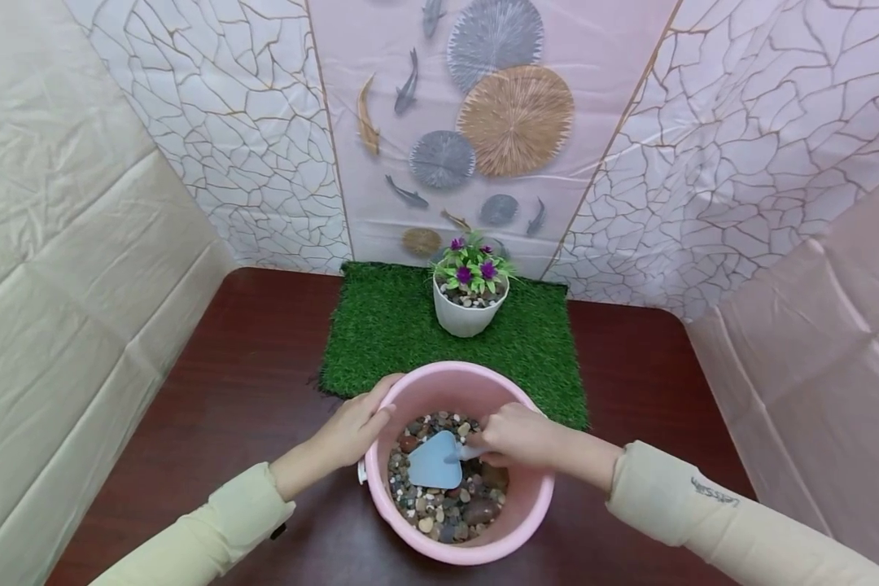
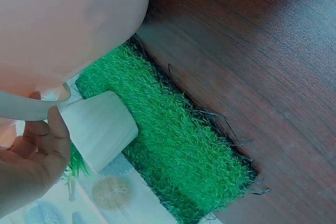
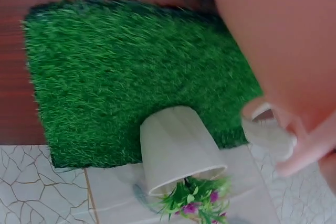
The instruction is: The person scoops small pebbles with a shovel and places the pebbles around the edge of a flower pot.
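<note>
A pink bucket (image 1: 450, 555) stands on the table, its bottom covered with mixed pebbles (image 1: 426, 523). My left hand (image 1: 353, 427) grips the bucket's left rim, thumb on the outer side; the left wrist view shows its fingers (image 2: 59, 124) bent by the white handle (image 2: 31, 107). Inside the bucket, my right hand (image 1: 523, 437) holds a small light-blue shovel (image 1: 435, 462) by its handle. The shovel's blade points left and lies over the pebbles; whether any stones are on it I cannot tell. The right wrist view hides the shovel behind the bucket wall.
Behind the bucket, a white flowerpot (image 1: 469, 316) with purple flowers and pebbles stands on a green turf mat (image 1: 381, 325). The dark wooden table (image 1: 256, 358) extends to both sides. Patterned cloth walls (image 1: 264, 146) enclose the back and sides.
</note>
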Motion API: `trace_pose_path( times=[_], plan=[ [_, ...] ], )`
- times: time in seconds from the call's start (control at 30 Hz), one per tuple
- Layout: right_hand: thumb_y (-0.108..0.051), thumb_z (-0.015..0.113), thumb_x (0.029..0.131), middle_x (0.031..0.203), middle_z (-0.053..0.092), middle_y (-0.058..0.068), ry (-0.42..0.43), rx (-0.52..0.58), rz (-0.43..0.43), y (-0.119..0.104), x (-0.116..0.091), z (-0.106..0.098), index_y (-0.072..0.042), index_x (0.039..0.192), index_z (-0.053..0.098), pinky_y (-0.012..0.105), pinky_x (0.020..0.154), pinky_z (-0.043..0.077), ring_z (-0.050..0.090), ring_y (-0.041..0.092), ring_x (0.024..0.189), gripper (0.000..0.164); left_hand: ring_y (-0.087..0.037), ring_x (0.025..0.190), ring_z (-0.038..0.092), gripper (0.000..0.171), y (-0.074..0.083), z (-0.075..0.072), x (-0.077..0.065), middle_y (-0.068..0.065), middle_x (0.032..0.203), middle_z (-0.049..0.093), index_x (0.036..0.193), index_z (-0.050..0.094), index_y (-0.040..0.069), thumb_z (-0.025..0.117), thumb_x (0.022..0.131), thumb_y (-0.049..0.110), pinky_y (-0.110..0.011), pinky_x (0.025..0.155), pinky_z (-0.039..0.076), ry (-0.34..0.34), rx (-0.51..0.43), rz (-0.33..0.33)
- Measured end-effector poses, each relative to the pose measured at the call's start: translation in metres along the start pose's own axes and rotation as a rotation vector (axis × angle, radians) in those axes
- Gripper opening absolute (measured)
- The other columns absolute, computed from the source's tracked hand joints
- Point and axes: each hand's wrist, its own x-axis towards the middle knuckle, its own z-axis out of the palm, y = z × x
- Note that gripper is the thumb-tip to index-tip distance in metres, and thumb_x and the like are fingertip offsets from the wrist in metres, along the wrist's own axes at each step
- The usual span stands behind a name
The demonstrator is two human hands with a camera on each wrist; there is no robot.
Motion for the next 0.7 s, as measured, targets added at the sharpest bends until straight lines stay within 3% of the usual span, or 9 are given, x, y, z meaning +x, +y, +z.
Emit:
trace_pose_path(
  times=[0.23,0.33,0.37,0.43,0.6,0.7],
  plan=[
    [-0.017,0.071,0.075,0.062,0.055,-0.007,0.039,-0.242,-0.079,-0.0028,-0.0042,0.0051,-0.022,0.078,0.065,0.019,0.043,0.035,0.044,0.006,0.047,0.008,-0.018,0.07,0.067,0.046,0.0015,-0.0008,0.0001,-0.025,0.121,0.059,0.145,0.031,0.016,0.038,0.099,0.017,-0.024,0.058,0.049,-0.026,-0.025,-0.011],
    [-0.016,0.068,0.075,0.063,0.053,-0.007,0.056,-0.388,-0.146,-0.0054,-0.003,0.0051,-0.022,0.079,0.064,0.019,0.043,0.035,0.043,0.006,0.049,0.008,-0.019,0.073,0.067,0.046,0.0005,-0.0008,-0.0006,-0.025,0.122,0.058,0.145,0.032,0.016,0.039,0.099,0.016,-0.024,0.06,0.05,-0.019,-0.019,-0.009],
    [-0.016,0.069,0.074,0.063,0.054,-0.007,0.053,-0.385,-0.141,-0.0059,-0.0027,0.0046,-0.022,0.08,0.065,0.019,0.043,0.035,0.043,0.006,0.05,0.009,-0.019,0.075,0.067,0.046,0.0005,-0.0006,-0.0005,-0.025,0.122,0.058,0.144,0.032,0.016,0.039,0.099,0.015,-0.024,0.06,0.05,-0.013,-0.013,-0.006],
    [-0.015,0.07,0.075,0.063,0.055,-0.007,0.038,-0.298,-0.096,-0.0061,-0.0022,0.0042,-0.021,0.08,0.065,0.019,0.045,0.037,0.045,0.006,0.05,0.009,-0.019,0.076,0.067,0.046,0.0006,-0.0005,-0.0001,-0.025,0.122,0.058,0.144,0.033,0.015,0.039,0.099,0.015,-0.023,0.06,0.05,-0.008,-0.012,0.0],
    [-0.011,0.073,0.075,0.064,0.063,-0.006,0.005,0.137,0.067,-0.0013,-0.0027,0.0047,-0.017,0.079,0.069,0.017,0.052,0.044,0.056,0.005,0.054,0.008,-0.014,0.065,0.066,0.046,0.0014,-0.0008,0.0004,-0.027,0.121,0.058,0.144,0.032,0.016,0.039,0.099,0.016,-0.022,0.055,0.049,-0.018,-0.031,-0.001],
    [-0.01,0.072,0.075,0.066,0.066,-0.007,0.004,0.217,0.06,0.0025,-0.0034,0.0052,-0.016,0.081,0.071,0.015,0.054,0.045,0.058,0.004,0.056,0.008,-0.009,0.06,0.063,0.046,0.0018,-0.0007,0.0006,-0.026,0.12,0.059,0.144,0.031,0.016,0.039,0.099,0.016,-0.022,0.055,0.048,-0.023,-0.028,0.001]
  ],
)
